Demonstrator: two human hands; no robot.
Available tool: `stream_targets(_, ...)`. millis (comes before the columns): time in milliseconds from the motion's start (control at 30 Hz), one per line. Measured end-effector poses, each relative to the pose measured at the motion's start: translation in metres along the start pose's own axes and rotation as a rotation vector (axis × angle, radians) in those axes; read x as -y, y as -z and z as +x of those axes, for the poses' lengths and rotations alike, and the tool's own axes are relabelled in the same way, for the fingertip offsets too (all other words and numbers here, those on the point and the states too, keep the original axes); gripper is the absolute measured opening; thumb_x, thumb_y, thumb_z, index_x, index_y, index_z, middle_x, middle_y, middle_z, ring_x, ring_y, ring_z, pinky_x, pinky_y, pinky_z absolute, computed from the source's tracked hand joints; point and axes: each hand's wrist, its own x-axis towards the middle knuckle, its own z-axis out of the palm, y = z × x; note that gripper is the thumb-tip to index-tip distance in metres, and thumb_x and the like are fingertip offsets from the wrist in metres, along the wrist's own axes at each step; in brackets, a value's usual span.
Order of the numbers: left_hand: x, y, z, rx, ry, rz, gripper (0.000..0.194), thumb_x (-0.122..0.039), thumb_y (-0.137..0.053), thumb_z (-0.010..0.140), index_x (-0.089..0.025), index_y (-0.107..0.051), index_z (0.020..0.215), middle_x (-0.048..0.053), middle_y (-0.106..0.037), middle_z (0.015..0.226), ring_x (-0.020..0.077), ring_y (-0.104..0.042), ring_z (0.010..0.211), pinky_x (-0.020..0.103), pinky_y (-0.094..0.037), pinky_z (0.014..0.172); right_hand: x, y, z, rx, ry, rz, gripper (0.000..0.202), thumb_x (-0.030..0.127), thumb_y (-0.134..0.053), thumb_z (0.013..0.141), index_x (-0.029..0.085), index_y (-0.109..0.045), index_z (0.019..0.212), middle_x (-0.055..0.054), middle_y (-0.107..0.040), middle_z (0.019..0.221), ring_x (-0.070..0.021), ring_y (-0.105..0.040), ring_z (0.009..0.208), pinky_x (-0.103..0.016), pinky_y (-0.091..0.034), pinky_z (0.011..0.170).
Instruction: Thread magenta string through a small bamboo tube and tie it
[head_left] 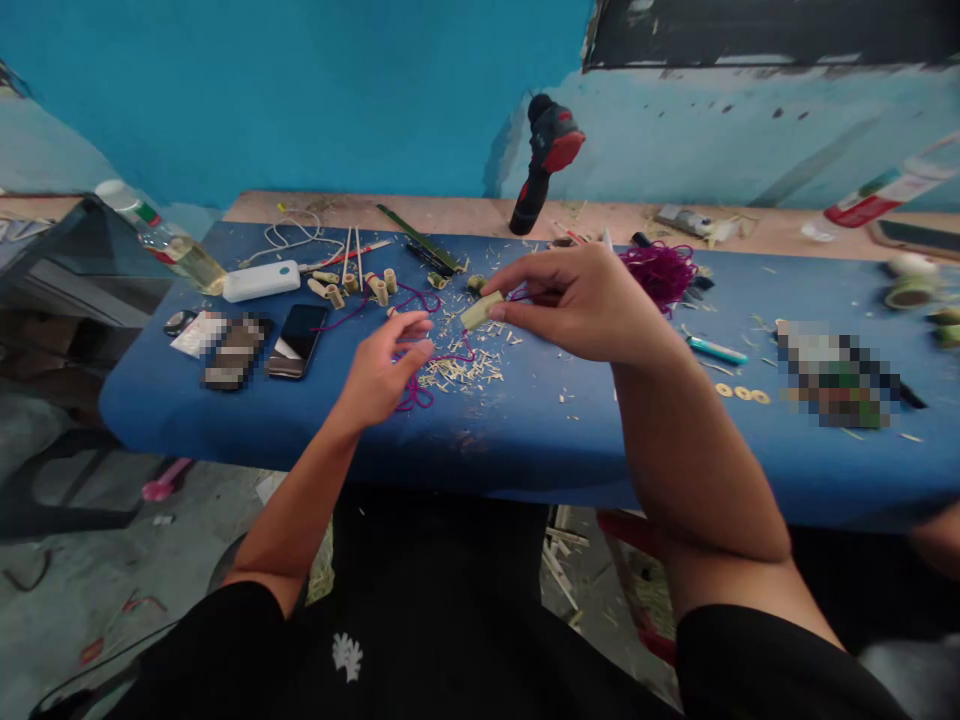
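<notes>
Between the thumb and fingers of my right hand [574, 300] is a short pale green bamboo piece [481, 311], held tilted above the blue table. Purple string [466, 350] hangs from it and runs left toward my other hand. My left hand [390, 365] is over the table with its fingers curved and apart; the string passes close beside and beneath it, and no grip on it shows. Pale shavings [465, 372] lie scattered below the hands. Several cut bamboo pieces [381, 290] stand and lie behind my left hand.
A cordless drill [540, 165] stands at the back. Purple string bundle [660, 275], cyan cutter [716, 350] and pale rings [739, 394] are right; phone [298, 342], white power bank [261, 281] and bottle [169, 245] are left. A person's arm [941, 535] shows far right.
</notes>
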Motion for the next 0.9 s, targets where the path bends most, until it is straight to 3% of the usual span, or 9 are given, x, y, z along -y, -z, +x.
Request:
stream_targets(67,-0.009,-0.026,0.003,0.138,0.101,-0.413,0.053,-0.060,-0.075,0.090,-0.017,-0.068,0.121,0.013,-0.075,0.114,0.0236,-0.072,0.103,0.036,-0.058,0.093,-0.003,-0.012,0.003,0.024,0.013,0.021,0.025,0.040,-0.081,0.087,0.019,-0.082,0.101,0.001,-0.066,0.071,-0.0068,-0.037,0.052,-0.031,-0.023,0.048)
stream_targets(100,-0.012,-0.036,0.004,0.167,0.156,-0.548,0.052,-0.062,-0.077,0.089,-0.017,-0.068,0.115,0.009,-0.074,0.096,0.0190,-0.070,0.084,0.031,-0.057,0.078,-0.005,-0.016,0.003,0.022,0.012,0.022,0.025,0.039,-0.080,0.087,0.018,-0.082,0.100,0.001,-0.067,0.071,-0.0065,-0.037,0.052,-0.031,-0.024,0.048)
stream_targets(167,-0.015,-0.051,0.003,0.145,0.240,-0.688,0.048,-0.062,-0.077,0.089,-0.017,-0.067,0.099,-0.003,-0.052,0.065,0.0099,-0.046,0.053,0.024,-0.040,0.053,-0.008,-0.022,0.003,0.014,0.003,0.009,0.024,0.039,-0.080,0.087,0.019,-0.082,0.099,0.001,-0.067,0.071,-0.0064,-0.037,0.053,-0.030,-0.024,0.049)
stream_targets(233,-0.015,-0.055,0.002,0.053,0.267,-0.711,0.046,-0.062,-0.077,0.090,-0.018,-0.063,0.085,-0.009,-0.028,0.055,0.0065,-0.021,0.045,0.023,-0.020,0.045,-0.010,-0.024,0.001,0.018,0.001,-0.001,0.025,0.040,-0.081,0.087,0.019,-0.082,0.099,0.002,-0.066,0.070,-0.0064,-0.036,0.054,-0.031,-0.024,0.050)
stream_targets(267,-0.014,-0.054,0.001,0.016,0.267,-0.709,0.048,-0.063,-0.077,0.090,-0.019,-0.060,0.079,-0.010,-0.022,0.054,0.0061,-0.016,0.045,0.024,-0.015,0.044,-0.011,-0.024,0.000,0.024,0.003,-0.003,0.026,0.042,-0.081,0.088,0.018,-0.082,0.099,0.002,-0.066,0.070,-0.0064,-0.036,0.055,-0.031,-0.024,0.051)
stream_targets(500,0.001,-0.024,-0.007,-0.104,0.237,-0.611,0.052,-0.057,-0.089,0.076,-0.020,-0.054,0.069,-0.012,-0.024,0.048,0.0033,-0.015,0.041,0.020,-0.014,0.041,-0.019,-0.011,-0.006,-0.021,-0.023,0.022,0.036,0.055,-0.086,0.085,0.021,-0.081,0.096,0.005,-0.050,0.059,-0.0079,-0.032,0.053,-0.032,-0.023,0.050)
stream_targets(700,0.022,0.014,-0.018,-0.284,0.230,-0.455,0.046,-0.049,-0.087,0.075,-0.020,-0.054,0.065,-0.012,-0.023,0.049,0.0035,-0.017,0.042,0.019,-0.017,0.043,-0.031,-0.004,-0.012,-0.065,-0.052,-0.005,0.033,0.055,-0.086,0.086,0.024,-0.082,0.098,0.004,-0.050,0.058,-0.0098,-0.035,0.054,-0.033,-0.025,0.051)
stream_targets(800,0.032,0.034,-0.028,-0.274,0.229,-0.400,0.044,-0.049,-0.083,0.080,-0.020,-0.053,0.066,-0.011,-0.020,0.049,0.0050,-0.016,0.043,0.020,-0.018,0.044,-0.040,-0.006,-0.015,-0.071,-0.063,-0.030,0.034,0.055,-0.087,0.085,0.023,-0.082,0.098,0.003,-0.053,0.060,-0.0100,-0.038,0.055,-0.033,-0.027,0.052)
stream_targets(900,0.038,0.055,-0.041,-0.182,0.183,-0.172,0.043,-0.051,-0.070,0.093,-0.020,-0.055,0.068,-0.007,-0.026,0.050,0.0076,-0.021,0.045,0.022,-0.022,0.048,-0.049,-0.012,-0.022,-0.099,-0.064,-0.057,0.035,0.054,-0.085,0.086,0.020,-0.082,0.098,0.003,-0.054,0.061,-0.0095,-0.039,0.055,-0.032,-0.029,0.054)
